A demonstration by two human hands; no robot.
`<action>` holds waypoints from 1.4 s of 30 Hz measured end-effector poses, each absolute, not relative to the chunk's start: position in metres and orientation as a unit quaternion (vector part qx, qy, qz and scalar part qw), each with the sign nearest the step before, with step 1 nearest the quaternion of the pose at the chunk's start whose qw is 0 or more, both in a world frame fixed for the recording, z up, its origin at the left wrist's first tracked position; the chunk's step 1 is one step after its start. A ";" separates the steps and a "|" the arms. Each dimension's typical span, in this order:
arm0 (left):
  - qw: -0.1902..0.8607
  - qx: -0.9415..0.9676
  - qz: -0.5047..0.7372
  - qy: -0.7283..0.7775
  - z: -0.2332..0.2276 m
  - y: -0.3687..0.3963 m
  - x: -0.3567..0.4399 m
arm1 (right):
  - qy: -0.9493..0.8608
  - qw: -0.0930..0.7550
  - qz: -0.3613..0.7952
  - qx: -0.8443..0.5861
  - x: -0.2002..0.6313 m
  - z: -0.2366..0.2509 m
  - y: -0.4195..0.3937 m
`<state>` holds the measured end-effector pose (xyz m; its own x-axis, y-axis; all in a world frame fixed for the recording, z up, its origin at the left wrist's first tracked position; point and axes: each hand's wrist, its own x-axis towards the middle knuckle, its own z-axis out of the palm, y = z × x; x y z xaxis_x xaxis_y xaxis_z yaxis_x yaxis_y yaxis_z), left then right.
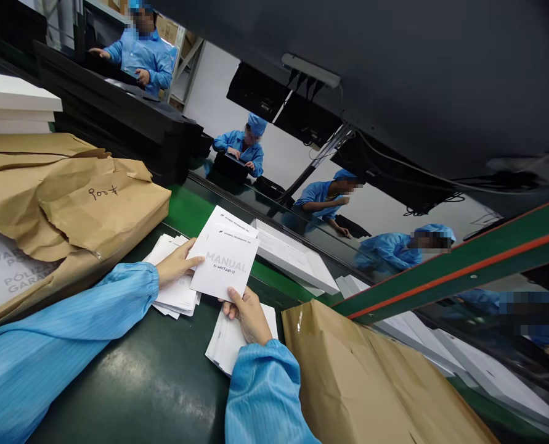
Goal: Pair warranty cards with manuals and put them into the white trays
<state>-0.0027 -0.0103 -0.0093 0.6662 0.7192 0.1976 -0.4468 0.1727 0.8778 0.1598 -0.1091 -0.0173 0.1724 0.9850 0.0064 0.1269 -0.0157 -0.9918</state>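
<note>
Between my two hands is a white booklet (227, 262) printed MANUAL, with a second white one (230, 216) showing behind its top edge. My left hand (180, 265) pinches the left edge of the manual. At its lower edge, my right hand (247, 313) grips it between thumb and fingers. A loose stack of white leaflets (177, 296) lies on the green table under my left hand. Another white stack (223, 342) sits beneath my right hand and is partly covered by it.
An opened brown paper package (126, 203) with printed sheets stands at left, near white boxes (15, 105). Another brown paper package (348, 370) is at right. White box trays (297, 256) sit beyond the manual. Several co-workers in blue sit across the line, below a dark overhead panel (417, 74).
</note>
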 end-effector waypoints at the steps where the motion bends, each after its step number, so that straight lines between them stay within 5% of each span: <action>1: 0.754 0.514 0.388 0.130 -0.009 -0.010 -0.003 | -0.484 0.509 0.423 -0.572 0.160 -0.017 -0.109; 16: 0.775 0.476 0.395 0.128 -0.013 -0.008 -0.002 | -0.337 0.639 0.465 -0.512 0.156 -0.011 -0.109; 25: 0.768 0.507 0.376 0.106 -0.011 -0.008 -0.004 | -0.323 0.658 0.474 -0.488 0.158 -0.011 -0.110; 35: 0.629 0.679 0.334 0.178 -0.016 -0.012 -0.001 | -0.336 0.698 0.440 -0.454 0.151 -0.010 -0.109; 42: 0.655 0.652 0.337 0.181 -0.015 -0.012 0.001 | -0.328 0.684 0.458 -0.464 0.153 -0.010 -0.110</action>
